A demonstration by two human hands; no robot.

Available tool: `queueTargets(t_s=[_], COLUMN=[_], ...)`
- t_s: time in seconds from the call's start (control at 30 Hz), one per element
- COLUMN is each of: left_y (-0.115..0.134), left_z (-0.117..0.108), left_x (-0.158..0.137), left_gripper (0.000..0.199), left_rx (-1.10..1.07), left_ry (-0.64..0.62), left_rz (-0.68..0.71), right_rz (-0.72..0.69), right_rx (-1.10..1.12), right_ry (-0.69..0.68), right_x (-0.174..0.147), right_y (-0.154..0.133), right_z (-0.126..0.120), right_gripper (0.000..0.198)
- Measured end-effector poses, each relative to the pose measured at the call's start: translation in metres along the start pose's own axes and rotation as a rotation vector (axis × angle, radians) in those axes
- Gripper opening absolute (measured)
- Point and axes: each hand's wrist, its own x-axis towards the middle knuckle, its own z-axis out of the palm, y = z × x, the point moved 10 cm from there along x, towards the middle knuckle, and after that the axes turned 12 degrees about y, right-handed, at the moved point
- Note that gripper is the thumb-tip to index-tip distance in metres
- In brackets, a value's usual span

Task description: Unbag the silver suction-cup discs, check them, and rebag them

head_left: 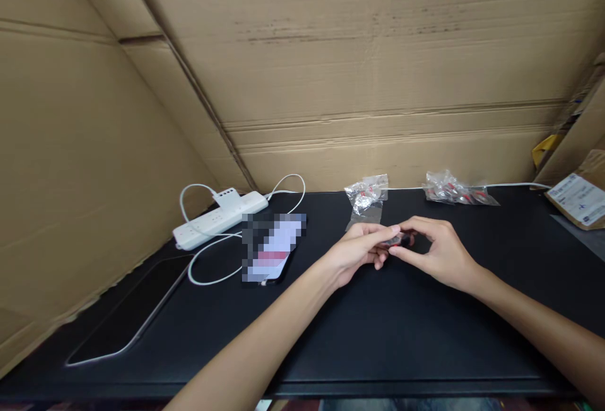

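Over the middle right of the black table, my left hand [362, 247] and my right hand [439, 250] meet on one small red and black object [393, 241]. Its kind is too small and too covered by fingers to tell. My left thumb lies on top of it, with the other fingers curled beneath. On its right end, my right thumb and fingers close in a pinch. Just behind my left hand lie clear plastic bags [368, 196] with small bits of red in them.
More clear bags with red pieces [456, 190] lie at the back right. To the left are a white power strip [222, 219] with white cables, a phone [276, 250] with a blurred screen and a dark tablet [135, 310]. Cardboard walls [378, 83] enclose the table; a labelled package [579, 196] stands far right.
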Motion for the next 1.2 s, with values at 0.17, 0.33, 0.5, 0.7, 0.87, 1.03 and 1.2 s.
queueTargets(t_s=[0.17, 0.33, 0.5, 0.7, 0.87, 1.03, 1.2], left_y=[0.001, 0.002, 0.0, -0.004, 0.018, 0.062, 0.046], left_z=[0.0, 0.002, 0.002, 0.004, -0.033, -0.065, -0.053], left_x=[-0.001, -0.003, -0.005, -0.006, 0.0, -0.016, -0.003], left_gripper=[0.037, 0.039, 0.043, 0.044, 0.048, 0.043, 0.046], left_rx=[0.039, 0.102, 0.167, 0.188, 0.412, 0.974, 1.352], left_ry=[0.009, 0.019, 0.018, -0.027, 0.296, 0.746, 0.575], left_rz=[0.005, 0.005, -0.007, -0.033, 0.151, 0.596, 0.593], right_rz=[-0.049, -0.075, -0.15, -0.122, 0.106, 0.399, 0.43], right_rx=[0.005, -0.019, -0.043, -0.046, 0.054, 0.241, 0.226], right_ry=[-0.078, -0.167, -0.223, -0.238, -0.105, -0.011, 0.006], right_x=[-0.001, -0.004, -0.008, -0.008, -0.003, -0.002, -0.001], right_y=[-0.005, -0.003, -0.011, -0.012, 0.015, 0.053, 0.063], right_z=[0.006, 0.013, 0.017, 0.017, 0.01, 0.004, 0.001], right_gripper=[0.015, 0.02, 0.017, 0.02, 0.023, 0.031, 0.035])
